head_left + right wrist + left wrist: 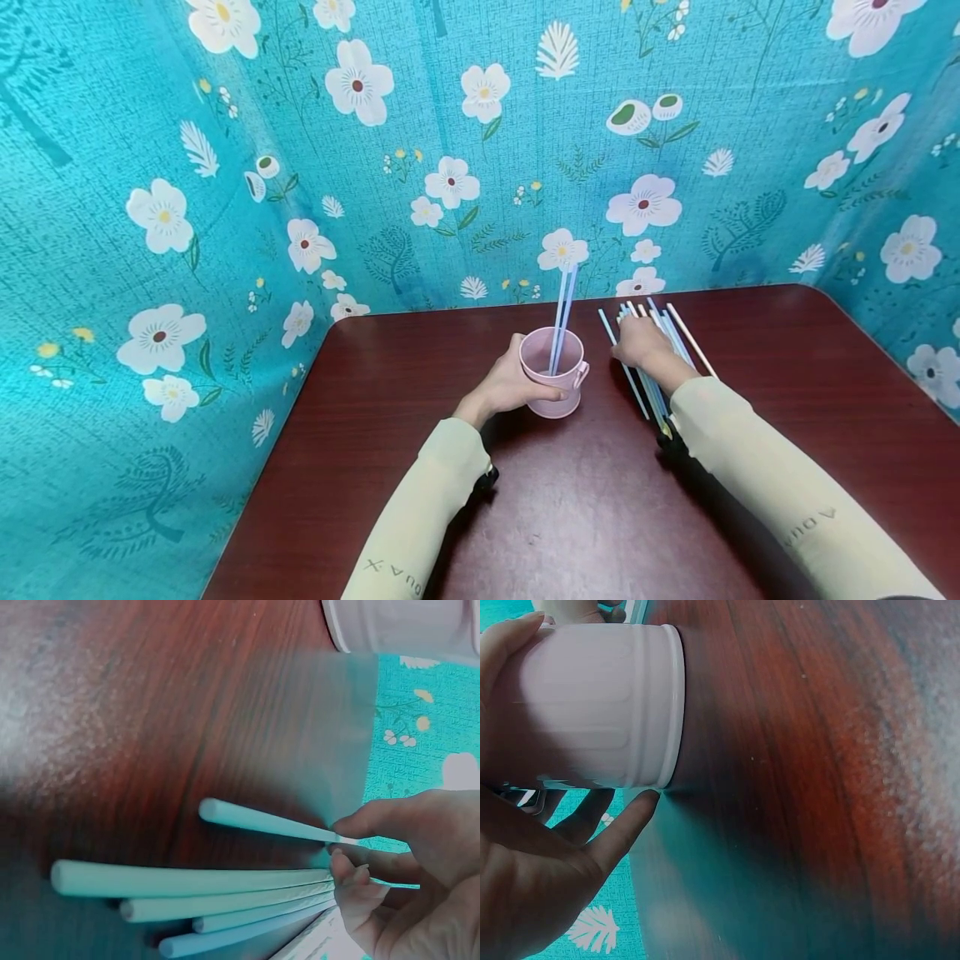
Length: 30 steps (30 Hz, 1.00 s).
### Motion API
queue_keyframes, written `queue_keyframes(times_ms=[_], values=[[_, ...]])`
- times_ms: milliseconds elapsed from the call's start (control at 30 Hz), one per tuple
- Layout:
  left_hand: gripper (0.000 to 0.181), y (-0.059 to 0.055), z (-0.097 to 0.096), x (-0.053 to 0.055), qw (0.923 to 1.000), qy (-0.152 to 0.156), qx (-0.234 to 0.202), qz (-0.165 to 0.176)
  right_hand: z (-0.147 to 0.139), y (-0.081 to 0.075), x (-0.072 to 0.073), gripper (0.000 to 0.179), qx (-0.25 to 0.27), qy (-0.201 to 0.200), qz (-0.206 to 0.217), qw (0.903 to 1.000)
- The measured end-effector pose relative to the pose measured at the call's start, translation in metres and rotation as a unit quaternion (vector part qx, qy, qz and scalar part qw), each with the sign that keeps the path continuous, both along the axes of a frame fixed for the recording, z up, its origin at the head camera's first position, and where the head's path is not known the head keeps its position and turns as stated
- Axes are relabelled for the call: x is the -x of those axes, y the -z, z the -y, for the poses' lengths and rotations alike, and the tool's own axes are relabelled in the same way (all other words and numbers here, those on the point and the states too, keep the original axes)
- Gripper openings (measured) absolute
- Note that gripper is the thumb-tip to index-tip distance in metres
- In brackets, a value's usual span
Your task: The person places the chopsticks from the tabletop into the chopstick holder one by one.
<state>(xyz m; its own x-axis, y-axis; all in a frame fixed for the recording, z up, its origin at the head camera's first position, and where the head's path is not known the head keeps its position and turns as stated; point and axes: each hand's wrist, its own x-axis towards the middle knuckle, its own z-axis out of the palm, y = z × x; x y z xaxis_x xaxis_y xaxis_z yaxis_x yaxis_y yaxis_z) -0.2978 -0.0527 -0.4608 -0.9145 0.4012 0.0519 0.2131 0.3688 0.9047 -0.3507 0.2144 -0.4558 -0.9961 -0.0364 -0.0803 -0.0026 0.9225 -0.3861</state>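
Note:
A small pink bucket [553, 406] stands on the table with two light blue straws [564, 304] leaning upright in it. My left hand [501, 385] grips the bucket's left side, the thumb behind it and fingers across the front. In the left wrist view, one fingertip reaches the base of the bucket [585, 705]. To the right, my right hand [647, 340] is over a bundle of blue and white straws [684, 343]. Its thumb and index finger pinch a single blue straw [259, 819] at the bundle's left edge, as the right wrist view shows.
The dark red-brown table [558, 508] ends at a turquoise flowered cloth [450, 225] hanging behind and at the sides. One whitish straw [692, 337] lies slightly apart, right of the bundle. A small metal-looking handle joint [582, 372] juts from the bucket's right side.

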Motion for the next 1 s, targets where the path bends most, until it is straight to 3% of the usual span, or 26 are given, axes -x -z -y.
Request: queue_keyframes(times_ms=[300,700,1000], values=[[0.092,-0.0014,0.0004,-0.0021,1.0000,-0.005,0.000,-0.001,0.0016,0.0018,-0.0014,0.037,0.006,-0.008,0.000,1.0000],[0.091,0.0009,-0.0010,-0.0029,0.9998,0.008,-0.016,0.005,0.0070,0.0039,0.0016,0.019,-0.006,-0.016,-0.002,0.9999],[0.096,0.0013,0.0008,0.0001,1.0000,0.003,-0.003,0.004,0.0099,0.0023,-0.0001,0.022,0.033,-0.029,0.036,0.9984]])
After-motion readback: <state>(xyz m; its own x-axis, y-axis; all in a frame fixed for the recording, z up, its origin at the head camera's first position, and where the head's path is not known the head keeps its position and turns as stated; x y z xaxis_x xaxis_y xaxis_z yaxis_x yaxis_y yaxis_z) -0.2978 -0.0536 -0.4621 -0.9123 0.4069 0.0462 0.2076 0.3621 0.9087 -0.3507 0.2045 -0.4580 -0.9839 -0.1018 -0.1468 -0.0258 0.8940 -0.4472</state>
